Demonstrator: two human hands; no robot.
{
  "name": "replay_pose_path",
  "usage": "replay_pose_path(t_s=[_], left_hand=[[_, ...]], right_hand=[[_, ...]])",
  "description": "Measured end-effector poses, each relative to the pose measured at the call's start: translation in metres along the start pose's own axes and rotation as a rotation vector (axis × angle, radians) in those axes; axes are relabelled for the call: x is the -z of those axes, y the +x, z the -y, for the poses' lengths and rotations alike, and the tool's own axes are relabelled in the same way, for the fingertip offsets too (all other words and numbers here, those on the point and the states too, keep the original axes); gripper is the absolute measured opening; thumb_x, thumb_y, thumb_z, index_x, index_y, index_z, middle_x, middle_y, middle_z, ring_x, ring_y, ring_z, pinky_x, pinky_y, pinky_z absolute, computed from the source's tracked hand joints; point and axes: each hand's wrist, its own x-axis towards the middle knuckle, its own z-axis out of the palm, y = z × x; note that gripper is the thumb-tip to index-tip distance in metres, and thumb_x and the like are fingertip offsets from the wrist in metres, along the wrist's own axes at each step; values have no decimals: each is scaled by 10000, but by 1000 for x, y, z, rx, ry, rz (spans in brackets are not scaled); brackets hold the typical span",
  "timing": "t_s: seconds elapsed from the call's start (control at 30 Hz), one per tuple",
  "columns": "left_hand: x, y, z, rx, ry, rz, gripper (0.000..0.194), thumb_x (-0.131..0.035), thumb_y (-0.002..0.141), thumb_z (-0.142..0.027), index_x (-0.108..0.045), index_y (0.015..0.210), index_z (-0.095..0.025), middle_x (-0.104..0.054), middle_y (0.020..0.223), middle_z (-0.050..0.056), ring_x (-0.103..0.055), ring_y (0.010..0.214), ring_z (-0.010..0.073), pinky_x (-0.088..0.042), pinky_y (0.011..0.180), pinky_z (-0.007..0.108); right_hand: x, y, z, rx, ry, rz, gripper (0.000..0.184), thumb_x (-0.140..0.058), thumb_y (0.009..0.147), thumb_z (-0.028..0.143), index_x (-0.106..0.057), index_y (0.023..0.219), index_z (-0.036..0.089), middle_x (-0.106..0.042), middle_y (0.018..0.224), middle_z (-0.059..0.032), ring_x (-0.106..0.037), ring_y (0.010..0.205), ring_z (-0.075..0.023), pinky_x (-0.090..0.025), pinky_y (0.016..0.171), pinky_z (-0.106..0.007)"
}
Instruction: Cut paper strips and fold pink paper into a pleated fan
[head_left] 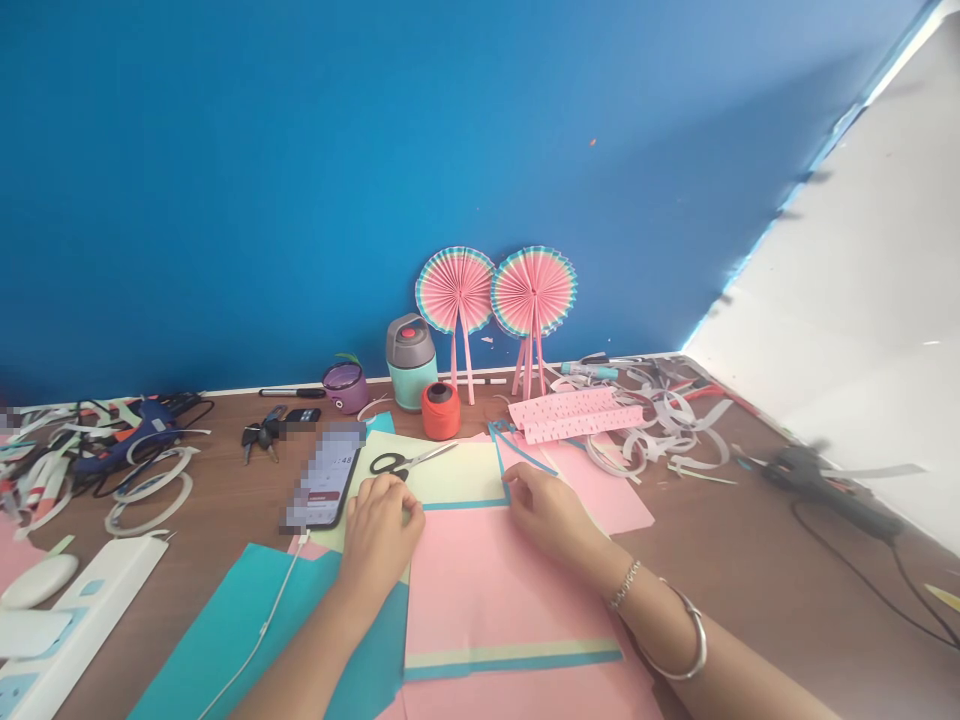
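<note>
A pink paper sheet (510, 580) lies before me, with yellow and blue bands along its near edge. Along its far edge runs a narrow blue paper strip (466, 504). My left hand (384, 528) is closed at the strip's left end, thumb against the curled fingers. At the right end my right hand (551, 512) is also closed, its fingertips partly hidden. Just beyond the left hand, black-handled scissors (405, 463) rest on a pale yellow sheet (461, 478). Another thin blue strip (525, 448) lies beyond the right hand.
Two pleated pink paper fans (456, 290) lean against the blue wall. A mint flask (411, 370), red thread spool (440, 412) and phone (330, 480) stand or lie beyond. Teal paper (232, 620) and a power strip (90, 620) are left; paper scraps (667, 420) and a glue gun (817, 490) right.
</note>
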Motion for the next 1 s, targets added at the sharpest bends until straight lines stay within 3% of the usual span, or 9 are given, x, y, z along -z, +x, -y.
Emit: replay_pose_path(t_s=[0.47,0.67,0.9,1.0], left_hand=[[-2,-2,1,2,-24,-12,127,-479,781,-158,-499,668,-211,-616,947,44,-522,987,250,-387,793,372],[-3,-2,5,54,-109,-35,64,-510,757,-165,-482,773,-221,-609,887,37,-544,947,248,-421,793,373],[-3,0,16,35,-196,-52,262,-385,748,-41,-528,876,-221,-645,936,43,-573,978,230,-436,841,403],[1,-3,13,-60,-161,-127,336,-347,766,-24,-568,934,-215,-654,1017,62,-547,1057,242,-430,880,438]], right_hand=[[0,0,4,-21,-46,30,367,-417,709,5,-593,1004,137,-640,774,-51,-552,711,-167,-331,613,-240],[-1,-1,-1,-3,-10,3,415,-426,652,-17,-571,1005,144,-636,901,-73,-562,797,-180,-360,660,-244],[1,-3,-7,21,96,2,412,-396,654,-10,-562,982,178,-629,836,-35,-574,763,-167,-370,643,-238],[2,-3,-7,12,138,10,401,-399,654,1,-558,968,192,-638,824,-24,-584,764,-171,-377,652,-242]])
